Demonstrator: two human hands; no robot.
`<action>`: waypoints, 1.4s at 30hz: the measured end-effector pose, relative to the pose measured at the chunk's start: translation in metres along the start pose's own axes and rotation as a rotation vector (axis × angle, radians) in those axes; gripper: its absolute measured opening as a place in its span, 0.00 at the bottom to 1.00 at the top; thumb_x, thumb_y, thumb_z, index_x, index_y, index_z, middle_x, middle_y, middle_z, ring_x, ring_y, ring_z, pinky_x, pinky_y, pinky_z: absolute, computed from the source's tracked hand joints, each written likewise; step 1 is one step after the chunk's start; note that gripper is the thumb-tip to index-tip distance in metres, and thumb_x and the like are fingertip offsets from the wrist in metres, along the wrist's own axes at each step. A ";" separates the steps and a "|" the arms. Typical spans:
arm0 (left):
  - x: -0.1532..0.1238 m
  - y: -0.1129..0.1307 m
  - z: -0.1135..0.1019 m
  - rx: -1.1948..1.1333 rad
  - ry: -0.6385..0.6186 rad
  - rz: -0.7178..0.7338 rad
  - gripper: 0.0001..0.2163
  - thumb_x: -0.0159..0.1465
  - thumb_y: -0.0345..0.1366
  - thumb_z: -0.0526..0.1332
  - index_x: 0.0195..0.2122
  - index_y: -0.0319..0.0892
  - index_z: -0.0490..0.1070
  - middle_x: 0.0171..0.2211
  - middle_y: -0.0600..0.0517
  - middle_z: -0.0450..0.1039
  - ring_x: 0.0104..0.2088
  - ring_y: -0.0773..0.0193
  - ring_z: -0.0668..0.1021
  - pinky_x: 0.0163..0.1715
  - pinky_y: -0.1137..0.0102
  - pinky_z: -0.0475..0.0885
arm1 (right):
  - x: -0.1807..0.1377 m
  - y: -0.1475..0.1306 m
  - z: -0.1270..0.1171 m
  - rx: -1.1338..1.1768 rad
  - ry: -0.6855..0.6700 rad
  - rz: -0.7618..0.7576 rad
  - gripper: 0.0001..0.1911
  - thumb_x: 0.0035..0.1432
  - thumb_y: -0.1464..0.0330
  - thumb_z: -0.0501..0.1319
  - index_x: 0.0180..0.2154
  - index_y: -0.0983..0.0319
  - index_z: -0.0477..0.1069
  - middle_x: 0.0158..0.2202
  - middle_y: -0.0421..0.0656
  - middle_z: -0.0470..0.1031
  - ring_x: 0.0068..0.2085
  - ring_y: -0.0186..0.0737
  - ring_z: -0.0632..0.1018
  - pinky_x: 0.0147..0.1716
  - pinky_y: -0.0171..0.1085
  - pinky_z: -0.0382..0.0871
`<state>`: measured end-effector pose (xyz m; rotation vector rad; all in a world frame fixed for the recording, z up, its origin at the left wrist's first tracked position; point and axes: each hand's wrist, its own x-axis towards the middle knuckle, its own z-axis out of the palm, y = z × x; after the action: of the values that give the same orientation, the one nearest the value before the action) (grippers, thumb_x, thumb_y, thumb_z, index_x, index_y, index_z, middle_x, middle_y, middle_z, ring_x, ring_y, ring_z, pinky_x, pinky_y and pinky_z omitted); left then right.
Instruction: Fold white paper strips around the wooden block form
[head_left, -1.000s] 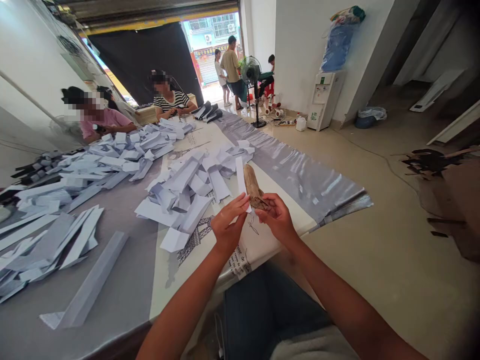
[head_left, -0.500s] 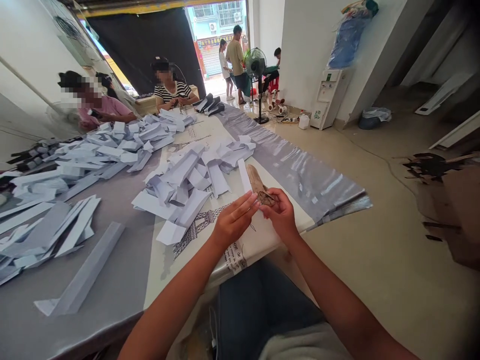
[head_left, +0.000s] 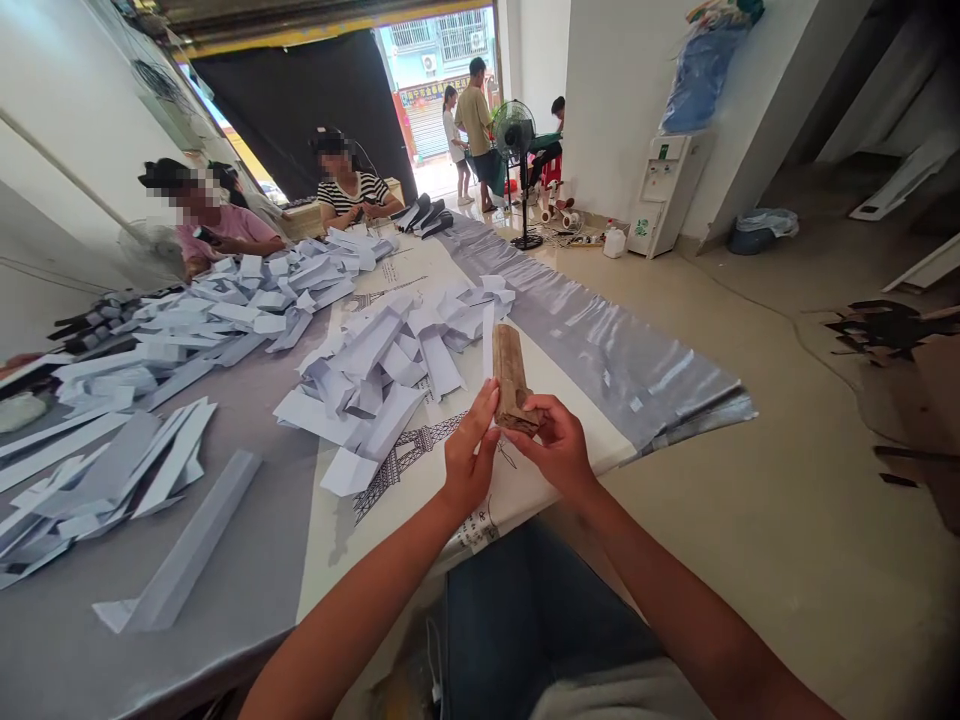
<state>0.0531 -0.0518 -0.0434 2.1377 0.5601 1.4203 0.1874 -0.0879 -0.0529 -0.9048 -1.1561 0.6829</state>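
Between my hands is a worn brown wooden block (head_left: 509, 365), long and pointing away from me, its near end cracked. A narrow white paper strip (head_left: 488, 338) stands along its left side. My left hand (head_left: 471, 450) presses its fingers together against the block's left side, near the paper. With thumb and fingers, my right hand (head_left: 556, 440) grips the block's near right corner. Just beyond and to the left lies a heap of folded white paper pieces (head_left: 375, 340) on the printed cream tablecloth (head_left: 559, 480).
More folded paper (head_left: 255, 300) covers the table's far left, with flat paper strips (head_left: 112, 480) nearer. One long folded strip (head_left: 191, 540) lies alone at the left. Two co-workers sit across the table. A standing fan (head_left: 514, 150) and water dispenser (head_left: 664, 195) are beyond.
The block has turned so its near end and top show more plainly. My left fingers have shifted from over its near end to its left side. The view has swung slightly left.
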 end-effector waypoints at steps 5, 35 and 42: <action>0.008 0.003 0.002 -0.190 0.017 -0.163 0.20 0.68 0.43 0.48 0.61 0.50 0.60 0.63 0.53 0.56 0.64 0.59 0.58 0.64 0.60 0.50 | 0.001 0.000 -0.002 -0.070 0.009 -0.045 0.15 0.49 0.63 0.66 0.38 0.57 0.66 0.29 0.37 0.68 0.28 0.32 0.71 0.28 0.32 0.68; 0.026 0.012 -0.012 -0.837 -0.001 -0.730 0.24 0.56 0.40 0.65 0.51 0.37 0.65 0.50 0.38 0.72 0.42 0.50 0.79 0.46 0.55 0.72 | 0.041 -0.047 0.003 -0.289 -0.020 -0.097 0.16 0.56 0.62 0.60 0.46 0.58 0.64 0.34 0.40 0.71 0.31 0.33 0.73 0.29 0.31 0.68; 0.025 0.023 -0.013 -0.829 -0.119 -0.662 0.24 0.57 0.38 0.64 0.53 0.37 0.62 0.51 0.37 0.71 0.44 0.49 0.78 0.48 0.53 0.70 | 0.111 -0.064 0.012 -0.156 -0.371 0.313 0.14 0.50 0.63 0.64 0.39 0.62 0.71 0.35 0.42 0.76 0.33 0.37 0.74 0.33 0.35 0.69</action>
<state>0.0513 -0.0522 -0.0066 1.2030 0.4547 0.9032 0.2074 -0.0225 0.0561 -1.1360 -1.4250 1.0588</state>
